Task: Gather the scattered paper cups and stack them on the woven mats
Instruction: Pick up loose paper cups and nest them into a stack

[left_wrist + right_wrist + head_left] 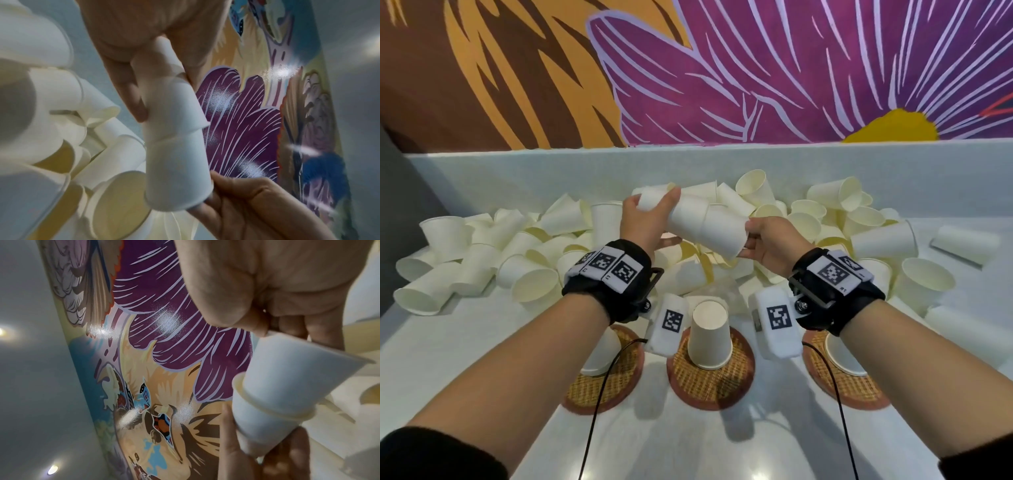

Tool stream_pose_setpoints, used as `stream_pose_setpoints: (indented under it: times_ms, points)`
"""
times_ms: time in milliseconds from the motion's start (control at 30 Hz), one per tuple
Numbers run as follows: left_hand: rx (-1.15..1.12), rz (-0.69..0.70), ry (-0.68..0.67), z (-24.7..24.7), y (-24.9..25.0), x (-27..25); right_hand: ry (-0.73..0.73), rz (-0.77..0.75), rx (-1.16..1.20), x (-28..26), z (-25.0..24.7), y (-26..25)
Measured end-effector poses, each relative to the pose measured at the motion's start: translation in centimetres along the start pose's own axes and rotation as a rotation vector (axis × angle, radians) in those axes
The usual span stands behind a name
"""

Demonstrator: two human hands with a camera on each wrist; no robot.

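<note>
The head camera looks forward and down over both forearms at the bench (pixel 702 442), the cups (pixel 571 219) and the mural (pixel 791 68) behind. Each wrist camera sits very near its palm, tilted up along the fingers (pixel 131 91) toward the mural. All three share the nested cups (pixel 705 222) held between the hands.

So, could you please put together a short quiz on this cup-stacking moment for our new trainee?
1. True or false: the nested cups are held by both the left hand and the right hand.
2. How many woven mats lie in front of the person? A) two B) three C) five
3. Fill in: the cup on the middle mat stands with its mouth facing ____.

Key: 1 true; 2 B; 3 down.
</note>
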State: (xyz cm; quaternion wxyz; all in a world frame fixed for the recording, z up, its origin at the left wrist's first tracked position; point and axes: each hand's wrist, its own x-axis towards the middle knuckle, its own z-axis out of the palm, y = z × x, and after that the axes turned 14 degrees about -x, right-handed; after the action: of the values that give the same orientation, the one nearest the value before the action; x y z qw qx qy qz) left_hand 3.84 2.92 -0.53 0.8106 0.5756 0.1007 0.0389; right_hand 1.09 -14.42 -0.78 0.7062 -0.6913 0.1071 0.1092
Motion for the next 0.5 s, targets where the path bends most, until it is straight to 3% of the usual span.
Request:
stream_pose_setpoints:
  times_ms: [133,233,400,500]
  points:
    - [0.073,-0.093,-0.108,0.7,-1.3,-0.8,-0.143,-0.108,0.047,-0.2,1.4,-0.1]
    - [-0.033,-0.146,-0.076,0.6,-1.4,-0.9,-0.105,-0.183,-0.080,0.0,1.4,0.1]
    - [0.015,-0.202,-0.007,-1.2,-1.1,0.0,0.149,-0.007,-0.680,1.3,0.0,2.8]
    - [0.007,-0.243,-0.005,-2.1,-1.3,0.3,0.019,0.102,-1.096,1.2,-0.2,4.8]
